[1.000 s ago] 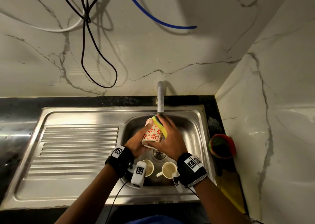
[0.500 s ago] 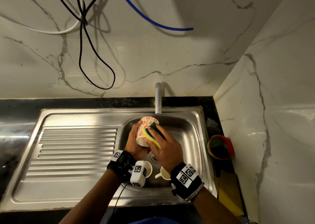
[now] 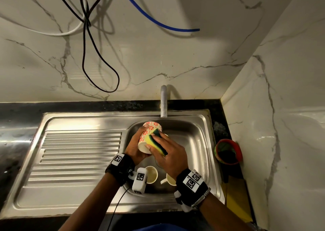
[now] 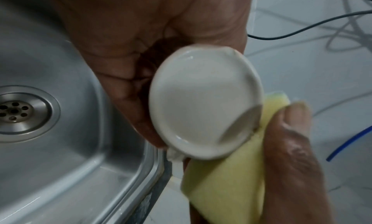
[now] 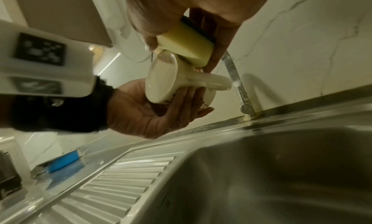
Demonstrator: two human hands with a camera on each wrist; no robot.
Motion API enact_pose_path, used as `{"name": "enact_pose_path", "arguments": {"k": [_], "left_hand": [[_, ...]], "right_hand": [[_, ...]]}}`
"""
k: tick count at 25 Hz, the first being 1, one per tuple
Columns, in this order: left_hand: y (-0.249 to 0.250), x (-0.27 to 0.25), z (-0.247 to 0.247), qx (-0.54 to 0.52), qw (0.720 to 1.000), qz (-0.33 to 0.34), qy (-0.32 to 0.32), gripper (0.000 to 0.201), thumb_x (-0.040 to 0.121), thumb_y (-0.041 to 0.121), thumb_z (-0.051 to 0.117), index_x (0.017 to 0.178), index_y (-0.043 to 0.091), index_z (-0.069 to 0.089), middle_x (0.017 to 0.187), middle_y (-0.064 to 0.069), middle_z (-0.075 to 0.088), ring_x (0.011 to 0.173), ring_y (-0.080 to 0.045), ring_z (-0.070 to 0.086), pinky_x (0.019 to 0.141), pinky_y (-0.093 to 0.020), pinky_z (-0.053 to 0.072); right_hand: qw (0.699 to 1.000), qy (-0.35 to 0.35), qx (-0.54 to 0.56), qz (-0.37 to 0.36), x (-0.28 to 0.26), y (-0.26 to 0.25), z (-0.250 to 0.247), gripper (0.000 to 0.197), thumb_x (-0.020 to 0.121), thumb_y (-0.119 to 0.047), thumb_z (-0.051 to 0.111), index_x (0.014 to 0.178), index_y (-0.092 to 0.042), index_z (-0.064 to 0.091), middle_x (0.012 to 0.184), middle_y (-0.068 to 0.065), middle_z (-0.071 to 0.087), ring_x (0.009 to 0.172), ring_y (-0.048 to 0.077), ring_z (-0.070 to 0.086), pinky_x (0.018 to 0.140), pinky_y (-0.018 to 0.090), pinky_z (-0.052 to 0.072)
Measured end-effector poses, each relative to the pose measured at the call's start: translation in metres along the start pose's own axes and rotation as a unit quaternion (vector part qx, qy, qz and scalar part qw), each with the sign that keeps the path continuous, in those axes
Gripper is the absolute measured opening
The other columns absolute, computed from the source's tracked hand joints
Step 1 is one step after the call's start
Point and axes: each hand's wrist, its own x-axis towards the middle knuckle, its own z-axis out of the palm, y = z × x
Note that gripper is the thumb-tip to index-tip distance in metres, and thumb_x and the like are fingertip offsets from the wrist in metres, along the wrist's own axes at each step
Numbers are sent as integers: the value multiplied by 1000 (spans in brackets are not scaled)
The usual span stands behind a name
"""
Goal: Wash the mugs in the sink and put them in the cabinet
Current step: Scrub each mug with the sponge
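Note:
Over the sink basin my left hand grips a white mug with red flowers, lying on its side with its base toward me. Its pale base fills the left wrist view and its handle points down in the right wrist view. My right hand holds a yellow and green sponge pressed against the mug's side; the same sponge shows from below. Two more white mugs stand upright on the basin floor beneath my wrists.
The tap rises behind the basin. A ribbed draining board lies to the left. A red and green bowl sits on the black counter at right, near the marble corner. Cables hang on the back wall. The drain is below.
The mug and both hands have come down and back from under the tap spout. The sponge has slid from the mug's mouth end along its side toward the base.

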Motion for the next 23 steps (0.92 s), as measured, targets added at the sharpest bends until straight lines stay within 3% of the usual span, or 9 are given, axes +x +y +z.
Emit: {"name": "enact_pose_path", "arguments": {"k": [3, 6, 9, 12, 16, 17, 20, 23], "left_hand": [[-6, -1, -3, -12, 1000, -17, 4, 56, 85, 53, 58, 119, 10, 65, 100, -17, 71, 86, -29, 70, 75, -40, 57], [-6, 0, -1, -16, 1000, -24, -4, 55, 88, 48, 56, 127, 9, 62, 107, -18, 70, 91, -31, 68, 81, -41, 53], [0, 3, 3, -51, 999, -19, 3, 63, 87, 50, 61, 135, 9, 58, 111, -16, 68, 94, -29, 68, 79, -40, 56], [1, 4, 2, -56, 998, -18, 8, 57, 91, 51, 61, 128, 8, 61, 104, -16, 70, 85, -27, 70, 70, -38, 60], [0, 0, -7, -43, 999, 0, -7, 55, 93, 43, 61, 134, 5, 57, 114, -20, 68, 100, -31, 66, 96, -46, 49], [-1, -1, -7, -34, 999, 2, -5, 54, 92, 42, 62, 133, 6, 58, 117, -22, 67, 102, -32, 65, 97, -48, 48], [6, -4, -6, -1, 999, 35, 14, 47, 92, 36, 60, 129, 7, 60, 107, -19, 71, 96, -31, 66, 89, -48, 54], [11, -3, -3, 0, 999, 46, 13, 39, 93, 32, 58, 124, 8, 60, 101, -18, 73, 94, -31, 67, 86, -47, 54]], "right_hand": [[994, -11, 57, 90, 16, 3, -1, 42, 105, -48, 59, 144, -35, 59, 148, -5, 61, 127, 8, 64, 100, 31, 58], [986, -32, 43, 155, 24, 15, 0, 48, 108, -50, 46, 150, -29, 54, 149, -1, 60, 131, 13, 60, 102, 38, 57], [989, -56, -20, 135, 14, 3, 3, 53, 105, -51, 39, 149, -27, 55, 153, -1, 56, 133, 16, 59, 105, 37, 55], [992, -70, -40, 93, 2, -8, 2, 47, 104, -46, 44, 145, -31, 61, 151, -5, 58, 130, 13, 60, 102, 32, 55], [988, -49, -45, 142, 19, 16, -13, 42, 105, -45, 51, 142, -28, 63, 146, -2, 60, 128, 13, 61, 101, 32, 56], [986, -62, -50, 146, 22, 22, -17, 42, 105, -44, 54, 143, -27, 63, 147, -1, 60, 129, 14, 60, 102, 30, 54], [983, -129, -54, 117, 28, 31, -24, 40, 102, -37, 59, 140, -26, 65, 148, 1, 60, 130, 16, 59, 105, 28, 51], [982, -115, -27, 150, 35, 29, -27, 36, 99, -36, 63, 132, -23, 71, 126, 0, 72, 109, 14, 69, 93, 25, 56]]}}
